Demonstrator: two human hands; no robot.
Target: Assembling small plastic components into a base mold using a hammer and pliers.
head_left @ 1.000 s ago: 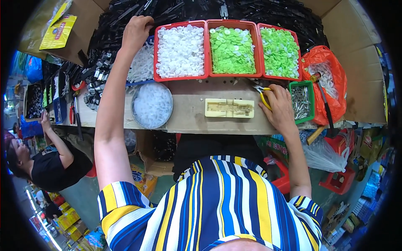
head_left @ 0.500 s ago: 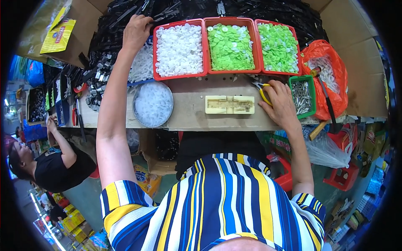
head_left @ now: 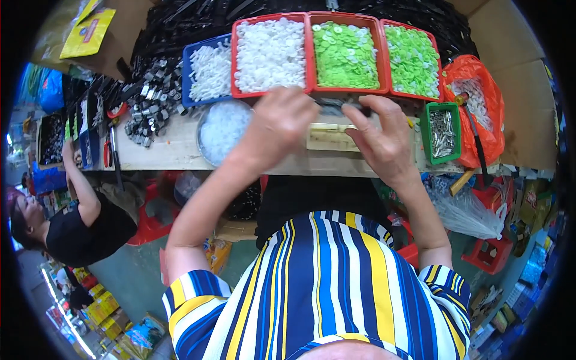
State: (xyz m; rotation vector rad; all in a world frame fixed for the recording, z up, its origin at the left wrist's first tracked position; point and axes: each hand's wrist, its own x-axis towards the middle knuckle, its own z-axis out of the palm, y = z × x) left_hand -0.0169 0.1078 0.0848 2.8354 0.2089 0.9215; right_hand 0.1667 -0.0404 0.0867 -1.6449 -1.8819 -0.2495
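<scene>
My left hand (head_left: 282,129), blurred, is curled in front of the white-parts bin. A dark narrow strip (head_left: 331,106) spans the gap to my right hand (head_left: 384,135). Both hands appear closed on its ends; its exact kind is too blurred to tell. Under them lies a cream block fixture (head_left: 324,141), partly covered by my hands. A bit of yellow handle (head_left: 410,122) shows beside my right hand; the rest of that tool is hidden. Close to my left wrist is a round dish (head_left: 223,129) of translucent white pieces.
Red bins hold white caps (head_left: 270,54), green discs (head_left: 345,57) and more green discs (head_left: 414,60). A blue bin (head_left: 187,78), metal parts (head_left: 150,99), a green basket (head_left: 444,157) of metal pins, an orange bag (head_left: 495,120) and a hammer (head_left: 474,141) surround the work area. Another person (head_left: 84,231) sits left.
My left hand has come back from the black pile to the middle, with a dark strip now between my hands. My right hand has let go of the yellow-handled pliers and moved left.
</scene>
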